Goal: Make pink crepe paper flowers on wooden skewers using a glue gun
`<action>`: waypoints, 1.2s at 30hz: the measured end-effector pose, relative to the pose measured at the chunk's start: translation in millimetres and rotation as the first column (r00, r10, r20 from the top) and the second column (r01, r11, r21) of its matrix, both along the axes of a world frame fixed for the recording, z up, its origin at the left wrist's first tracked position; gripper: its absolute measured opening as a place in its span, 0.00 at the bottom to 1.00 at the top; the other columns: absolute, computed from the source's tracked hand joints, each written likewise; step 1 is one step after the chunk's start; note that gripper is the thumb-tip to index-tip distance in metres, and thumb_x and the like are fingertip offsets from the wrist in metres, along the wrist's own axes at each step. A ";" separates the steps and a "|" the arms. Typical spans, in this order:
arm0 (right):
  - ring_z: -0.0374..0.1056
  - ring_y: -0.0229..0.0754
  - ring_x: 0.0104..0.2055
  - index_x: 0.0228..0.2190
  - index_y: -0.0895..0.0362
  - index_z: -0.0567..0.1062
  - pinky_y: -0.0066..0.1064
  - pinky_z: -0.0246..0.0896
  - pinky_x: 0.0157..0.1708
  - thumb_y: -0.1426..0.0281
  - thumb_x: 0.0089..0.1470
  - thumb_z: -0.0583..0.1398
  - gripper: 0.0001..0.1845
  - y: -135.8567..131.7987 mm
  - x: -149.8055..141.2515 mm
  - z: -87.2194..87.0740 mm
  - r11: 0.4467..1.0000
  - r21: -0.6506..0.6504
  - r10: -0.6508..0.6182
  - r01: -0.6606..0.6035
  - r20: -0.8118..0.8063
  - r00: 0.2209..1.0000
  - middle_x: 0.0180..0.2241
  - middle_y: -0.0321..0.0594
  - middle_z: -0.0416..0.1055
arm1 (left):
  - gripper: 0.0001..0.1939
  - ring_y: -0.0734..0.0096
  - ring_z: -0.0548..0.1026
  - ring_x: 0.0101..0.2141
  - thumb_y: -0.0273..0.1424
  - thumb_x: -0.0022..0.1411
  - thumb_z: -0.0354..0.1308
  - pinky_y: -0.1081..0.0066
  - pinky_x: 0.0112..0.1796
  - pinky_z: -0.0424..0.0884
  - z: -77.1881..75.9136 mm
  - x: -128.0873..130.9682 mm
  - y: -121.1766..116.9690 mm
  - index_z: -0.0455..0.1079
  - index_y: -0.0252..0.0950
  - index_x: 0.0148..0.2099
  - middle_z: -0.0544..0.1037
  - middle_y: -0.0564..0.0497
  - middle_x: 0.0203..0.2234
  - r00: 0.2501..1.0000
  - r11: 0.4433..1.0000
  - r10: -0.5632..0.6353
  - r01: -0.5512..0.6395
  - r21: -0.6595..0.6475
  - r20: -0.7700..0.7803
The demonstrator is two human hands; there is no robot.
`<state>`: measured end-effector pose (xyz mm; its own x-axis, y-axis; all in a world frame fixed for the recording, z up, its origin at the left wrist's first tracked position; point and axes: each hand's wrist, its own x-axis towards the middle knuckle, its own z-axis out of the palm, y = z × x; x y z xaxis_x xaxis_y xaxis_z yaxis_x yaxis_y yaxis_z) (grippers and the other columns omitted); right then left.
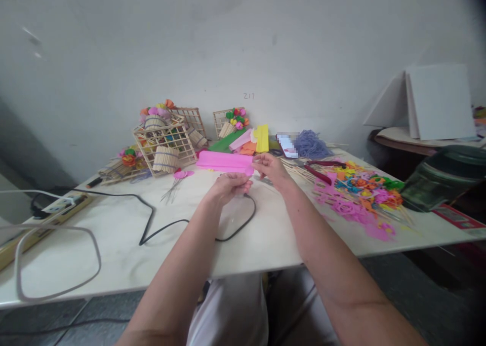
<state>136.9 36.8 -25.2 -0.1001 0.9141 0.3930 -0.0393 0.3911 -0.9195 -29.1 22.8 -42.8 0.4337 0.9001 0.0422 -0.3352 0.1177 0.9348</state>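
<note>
A bright pink strip of crepe paper [224, 159] lies in front of both hands at the middle of the table. The fingers of my right hand [271, 169] pinch together at the strip's right end. Just nearer to me, my left hand [230, 186] is closed, its fingers curled inward. A small pink piece shows between the two hands, but what the left fingers hold is hidden. Behind the strip are folded papers in green [228, 142] and yellow [261, 138]. Pink petals on thin wires [182, 175] rest to the left.
Stick frames with bundled sticks and paper flowers [167, 143] stand at back left. A phone [287, 146] lies by purple yarn [312, 144]. Red-handled pliers [319, 169] touch a heap of paper scraps [360, 194] near a green jar [436, 179]. A black cable [148, 229] crosses the table.
</note>
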 end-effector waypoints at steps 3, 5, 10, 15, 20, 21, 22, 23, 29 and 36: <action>0.58 0.31 0.19 0.27 0.58 0.73 0.24 0.56 0.20 0.61 0.38 0.63 0.15 -1.3 -1.5 0.6 0.996 -0.085 0.036 -0.039 -0.033 0.999 0.18 0.32 0.65 | 0.06 0.75 0.72 0.21 0.22 0.46 0.61 0.77 0.25 0.70 0.2 -0.2 0.1 0.72 0.24 0.30 0.75 0.43 0.24 1.000 1.000 0.002 -0.002 0.008 0.011; 0.61 0.32 0.22 0.23 0.59 0.73 0.25 0.56 0.24 0.61 0.38 0.62 0.14 -1.8 -4.4 -0.5 0.985 -0.142 0.086 -0.093 -0.056 0.995 0.19 0.34 0.66 | 0.06 0.75 0.72 0.21 0.23 0.46 0.61 0.76 0.25 0.71 0.3 -0.3 0.2 0.72 0.25 0.30 0.75 0.43 0.24 1.000 1.000 0.011 -0.012 0.018 0.013; 0.62 0.32 0.22 0.19 0.60 0.73 0.28 0.57 0.29 0.63 0.33 0.65 0.13 -2.5 -14.3 -4.6 0.957 -0.207 0.176 -0.206 -0.154 0.972 0.19 0.34 0.68 | 0.07 0.76 0.72 0.21 0.25 0.46 0.62 0.76 0.26 0.70 0.3 -0.3 0.6 0.72 0.25 0.30 0.75 0.45 0.23 1.000 0.999 0.015 -0.016 0.032 0.017; 0.60 0.32 0.21 0.17 0.60 0.72 0.28 0.56 0.28 0.66 0.30 0.67 0.12 -1.6 -18.2 -7.0 0.958 -0.207 0.162 -0.200 -0.185 0.969 0.17 0.32 0.66 | 0.07 0.76 0.73 0.21 0.25 0.46 0.62 0.76 0.27 0.71 -0.7 0.0 1.1 0.72 0.26 0.30 0.75 0.45 0.23 1.000 0.999 -0.002 0.002 0.050 0.012; 0.59 0.31 0.20 0.16 0.60 0.71 0.27 0.54 0.26 0.66 0.29 0.67 0.13 -1.9 -18.8 -7.2 0.968 -0.177 0.142 -0.178 -0.201 0.969 0.16 0.31 0.64 | 0.08 0.75 0.73 0.22 0.25 0.46 0.62 0.76 0.27 0.70 0.4 0.2 -0.5 0.71 0.26 0.31 0.75 0.44 0.24 1.000 0.998 -0.002 0.002 0.065 -0.008; 0.59 0.32 0.20 0.16 0.60 0.70 0.27 0.54 0.26 0.65 0.29 0.67 0.13 -2.0 -18.8 -7.2 0.969 -0.175 0.137 -0.172 -0.198 0.971 0.16 0.31 0.64 | 0.08 0.75 0.73 0.23 0.26 0.46 0.62 0.76 0.28 0.71 1.0 0.2 -1.1 0.71 0.26 0.31 0.76 0.44 0.25 1.000 0.998 -0.004 0.005 0.059 -0.018; 0.59 0.32 0.20 0.16 0.60 0.70 0.27 0.54 0.25 0.65 0.30 0.66 0.13 -1.9 -18.6 -7.3 0.971 -0.176 0.130 -0.165 -0.195 0.972 0.15 0.31 0.64 | 0.09 0.74 0.73 0.23 0.26 0.46 0.62 0.76 0.28 0.71 1.5 0.2 -1.7 0.71 0.25 0.31 0.76 0.44 0.25 1.000 0.999 -0.011 0.012 0.052 -0.030; 0.59 0.32 0.20 0.16 0.60 0.70 0.27 0.54 0.25 0.64 0.30 0.66 0.14 -1.7 -18.3 -7.6 0.971 -0.178 0.123 -0.158 -0.191 0.974 0.15 0.31 0.64 | 0.09 0.74 0.74 0.23 0.26 0.46 0.63 0.76 0.28 0.71 2.0 0.2 -2.3 0.71 0.25 0.32 0.76 0.43 0.25 0.999 0.999 -0.019 0.021 0.044 -0.043; 0.60 0.34 0.22 0.16 0.59 0.70 0.27 0.54 0.25 0.63 0.29 0.66 0.14 2.9 -16.1 -10.8 0.979 -0.175 0.078 -0.105 -0.156 0.985 0.16 0.33 0.65 | 0.08 0.74 0.73 0.22 0.26 0.46 0.62 0.76 0.25 0.69 1.9 0.7 -3.5 0.71 0.25 0.30 0.76 0.43 0.23 0.997 0.999 -0.007 0.009 0.035 -0.079; 0.61 0.34 0.24 0.17 0.59 0.72 0.29 0.54 0.27 0.60 0.31 0.65 0.15 1.3 -15.9 -8.4 0.977 -0.166 0.107 -0.132 -0.153 0.983 0.18 0.34 0.66 | 0.08 0.74 0.73 0.22 0.24 0.48 0.60 0.77 0.24 0.69 -1.7 0.3 0.4 0.71 0.24 0.32 0.76 0.43 0.23 0.998 1.000 0.022 -0.021 0.016 -0.052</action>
<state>121.0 38.1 -33.6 -0.1672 0.9545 0.2469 -0.2110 0.2099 -0.9547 -28.8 23.2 -44.5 0.4162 0.9086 0.0336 -0.2883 0.0969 0.9526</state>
